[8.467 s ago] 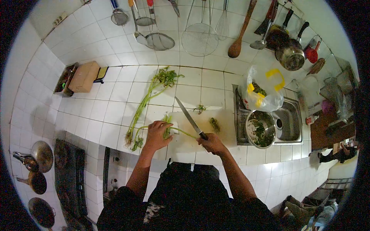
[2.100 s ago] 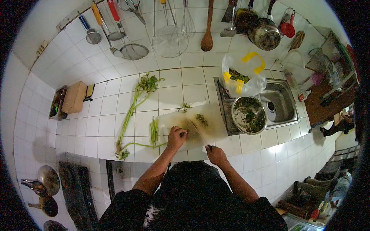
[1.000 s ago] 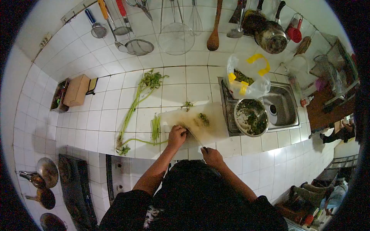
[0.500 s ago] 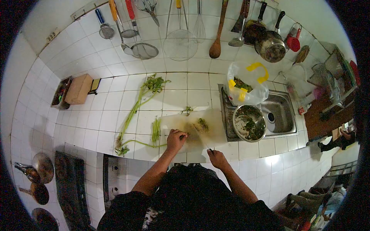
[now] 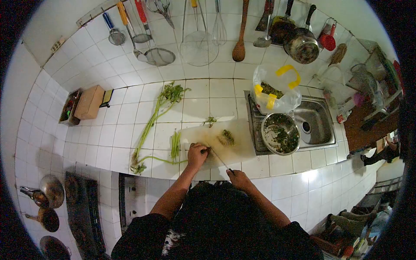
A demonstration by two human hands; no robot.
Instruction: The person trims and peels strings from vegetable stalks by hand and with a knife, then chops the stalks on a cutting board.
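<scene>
My right hand (image 5: 239, 179) grips a kitchen knife (image 5: 222, 160) by its dark handle. The blade slants up and left across a pale cutting board (image 5: 243, 141), its tip close to my left fingers. My left hand (image 5: 197, 157) is closed at the board's left side; a small dark bit shows at its fingertips, too small to name. Chopped greens (image 5: 226, 138) lie in a pile beyond the blade. Left of the board are short cut green stalks (image 5: 175, 145) and long leafy stalks (image 5: 149, 125), resembling celery. A small leafy sprig (image 5: 211, 121) lies at the board's far edge.
A metal bowl (image 5: 295, 140) of chopped greens sits at the steel sink (image 5: 327, 123), beside a plastic bag (image 5: 293, 100) with greens inside. A cardboard box (image 5: 89, 102) stands far left. Utensils and pans (image 5: 302, 45) hang along the tiled wall.
My right hand and the knife have moved left, bringing the blade nearer my left fingers. My left hand stays at nearly the same spot. The view has shifted slightly.
</scene>
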